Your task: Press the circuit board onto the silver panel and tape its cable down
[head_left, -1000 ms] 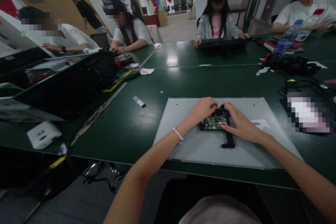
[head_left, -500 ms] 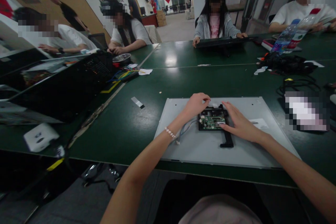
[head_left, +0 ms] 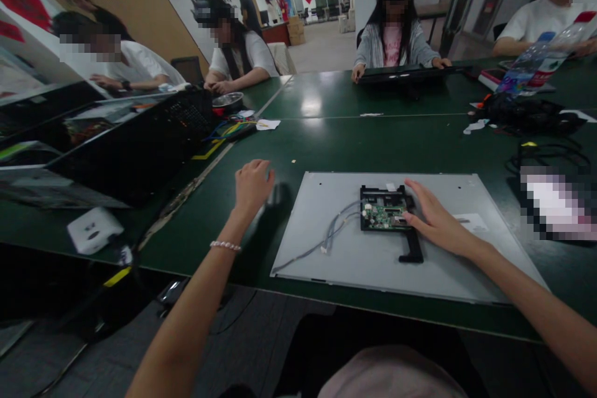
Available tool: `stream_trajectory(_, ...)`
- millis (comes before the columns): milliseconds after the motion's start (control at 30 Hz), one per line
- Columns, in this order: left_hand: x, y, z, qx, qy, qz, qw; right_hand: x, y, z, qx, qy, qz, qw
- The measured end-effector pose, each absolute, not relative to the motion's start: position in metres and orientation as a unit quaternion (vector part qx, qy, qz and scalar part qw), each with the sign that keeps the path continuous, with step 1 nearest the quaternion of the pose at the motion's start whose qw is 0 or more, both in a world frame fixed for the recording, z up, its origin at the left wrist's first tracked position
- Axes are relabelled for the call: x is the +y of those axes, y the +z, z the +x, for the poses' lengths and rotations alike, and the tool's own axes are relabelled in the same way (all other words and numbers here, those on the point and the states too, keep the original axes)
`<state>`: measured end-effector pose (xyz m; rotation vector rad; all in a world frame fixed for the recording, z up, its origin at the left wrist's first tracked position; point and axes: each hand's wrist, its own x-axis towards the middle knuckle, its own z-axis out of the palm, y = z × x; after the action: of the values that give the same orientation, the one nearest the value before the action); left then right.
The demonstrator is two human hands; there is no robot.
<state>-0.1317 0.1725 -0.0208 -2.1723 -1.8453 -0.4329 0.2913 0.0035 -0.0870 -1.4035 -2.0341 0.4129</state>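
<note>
My left hand (head_left: 254,188) is over the green table, left of the grey metal panel (head_left: 303,224). Its fingers bend downward, and whatever lies under or between them is hidden. A green circuit board (head_left: 386,216) sits in a black plastic frame (head_left: 413,252) on the panel. My right hand (head_left: 436,221) holds the right side of that board and frame, thumb on the board's edge and fingers stretched along the frame's far corner. Grey wires (head_left: 338,222) run from the board's left side across the panel. A small pale tab (head_left: 390,187) shows at the frame's far edge.
An open black computer case (head_left: 125,137) stands at the left, near a white box-like device (head_left: 94,230). Cables (head_left: 233,130) lie beyond it. Plastic bottles (head_left: 536,62) and a dark bundle (head_left: 522,113) are at the right. Several people sit around the table (head_left: 321,143).
My left hand has left the board's far edge and moved left over the table, where a flat pale strip lay; that strip is now hidden. My right hand stays at the board. The view has shifted slightly.
</note>
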Motion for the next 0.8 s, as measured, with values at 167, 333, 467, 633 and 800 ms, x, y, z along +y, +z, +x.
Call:
stream_trajectory(167, 0.16, -0.039, -0.161, -0.666, -0.115, -0.727, 0.121, 0.004, -0.087, 0.291, -0.773, 0.158, -0.526, 0.316)
stream_trajectory(333, 0.158, -0.052, -0.165, -0.664, -0.103, -0.733, 0.105, 0.001, -0.086, 0.29, -0.768, 0.163, -0.536, 0.312)
stream_trajectory(467, 0.165, -0.054, -0.171, -0.665, -0.118, -0.733, 0.082, 0.001, -0.086, 0.29, -0.765, 0.162, -0.54, 0.31)
stream_trajectory(633, 0.172, -0.055, -0.181, -0.681, -0.134, -0.717, 0.064, 0.001, -0.086, 0.29, -0.768, 0.162, -0.539, 0.306)
stream_trajectory(800, 0.174, -0.056, -0.183, -0.693, -0.149, -0.702, 0.068, 0.001, -0.086, 0.29, -0.77, 0.158, -0.539, 0.303)
